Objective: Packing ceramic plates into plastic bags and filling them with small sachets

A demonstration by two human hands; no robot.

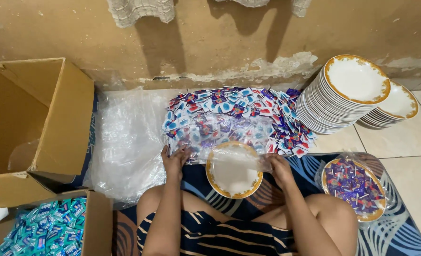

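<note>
A plate (234, 170) sits between the left grip (174, 161) and right grip (280, 169). Packets (229, 118) lie beyond them; stacked plates (348, 95) stand far right.

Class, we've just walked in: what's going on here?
A person sits on the floor, both hands, left hand and right hand, on a clear bag over a gold-rimmed plate. Small sachets lie heaped behind. A plate stack leans by the wall; a wrapped, filled plate lies at the right.

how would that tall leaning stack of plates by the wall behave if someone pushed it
The plate stack is probably heavy, since it holds many plates. It leans against the wall, so a sideways push might make it slide or fan out. The plates look glossy and ceramic-like, so likely slippery and breakable.
</note>
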